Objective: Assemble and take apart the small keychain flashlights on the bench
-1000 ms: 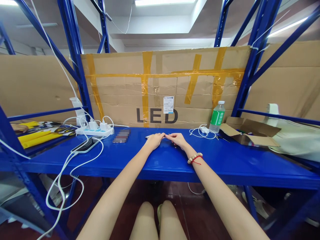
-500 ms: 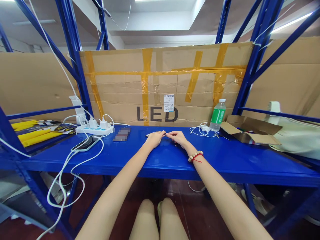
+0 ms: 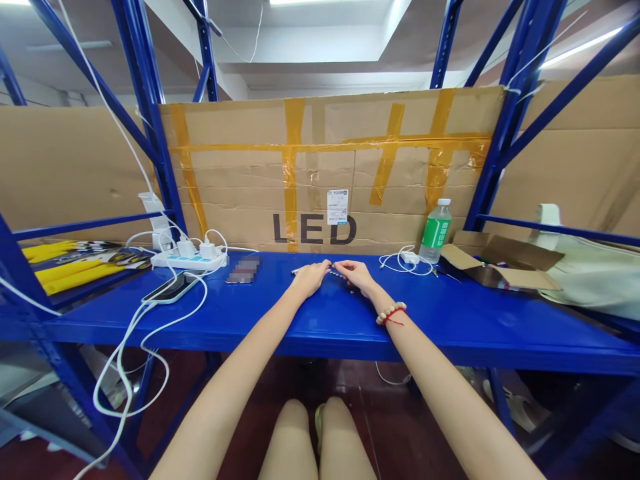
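Note:
My left hand [image 3: 310, 279] rests low over the blue tabletop with its fingers closed. A thin pale rod-like end [image 3: 295, 271] sticks out on its left side; the rest is hidden under the hand. Close by on the right, my right hand [image 3: 356, 275] is pinched, and a beaded bracelet with a red string [image 3: 391, 312] circles that wrist. Between the two hands runs a thin dark strand with light spots [image 3: 336, 272], which the fingers of both appear to hold. It is too small to name more exactly.
On the blue table [image 3: 330, 320], a power strip [image 3: 190, 259], a white-cased phone [image 3: 173, 287] and a blurred-out flat item [image 3: 243, 270] lie left. Right are a white cable [image 3: 410, 260], a bottle [image 3: 437, 230] and an open carton [image 3: 500, 263]. A cardboard sheet [image 3: 240, 180] stands behind.
More of the spotted strand shows between my hands now. My right fingers have shifted slightly; my left hand looks the same.

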`<state>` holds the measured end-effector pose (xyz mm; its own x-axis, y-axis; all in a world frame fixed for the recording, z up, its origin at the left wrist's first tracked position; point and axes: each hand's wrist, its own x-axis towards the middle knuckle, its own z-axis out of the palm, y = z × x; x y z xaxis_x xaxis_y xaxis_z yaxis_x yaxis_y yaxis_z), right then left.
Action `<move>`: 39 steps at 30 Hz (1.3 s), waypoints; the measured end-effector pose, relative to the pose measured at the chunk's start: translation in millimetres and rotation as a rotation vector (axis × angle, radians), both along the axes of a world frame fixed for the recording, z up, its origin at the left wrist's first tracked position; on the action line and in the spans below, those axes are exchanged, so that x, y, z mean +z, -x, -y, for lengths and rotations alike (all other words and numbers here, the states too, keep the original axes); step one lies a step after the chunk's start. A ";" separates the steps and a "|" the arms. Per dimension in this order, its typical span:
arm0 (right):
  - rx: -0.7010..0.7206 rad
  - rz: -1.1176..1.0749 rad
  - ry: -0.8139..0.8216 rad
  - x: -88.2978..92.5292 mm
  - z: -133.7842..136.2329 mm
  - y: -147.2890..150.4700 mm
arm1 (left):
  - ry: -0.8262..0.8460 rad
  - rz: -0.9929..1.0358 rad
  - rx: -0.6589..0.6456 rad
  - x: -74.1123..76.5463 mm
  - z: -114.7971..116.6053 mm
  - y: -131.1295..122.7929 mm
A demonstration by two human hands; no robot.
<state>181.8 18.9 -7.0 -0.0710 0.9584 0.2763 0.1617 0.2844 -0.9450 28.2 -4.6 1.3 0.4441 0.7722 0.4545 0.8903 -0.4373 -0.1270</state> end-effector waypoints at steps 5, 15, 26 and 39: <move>0.017 -0.006 0.008 -0.3 0.4 0.0 | 0.002 0.002 -0.005 -0.9 -0.2 0.0; 0.008 -0.020 -0.013 0.8 1.8 0.5 | -0.017 0.014 0.010 -0.1 0.6 0.0; 0.023 -0.018 -0.036 -1.2 0.1 -0.5 | -0.011 0.019 0.028 -1.8 -1.9 0.5; 0.050 -0.032 -0.056 1.7 2.4 -0.8 | -0.017 0.008 -0.015 0.2 2.2 0.7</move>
<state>182.6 16.6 -5.3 -0.1087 0.9369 0.3322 0.1160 0.3439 -0.9318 27.5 -6.8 1.5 0.4518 0.7574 0.4714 0.8847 -0.4486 -0.1271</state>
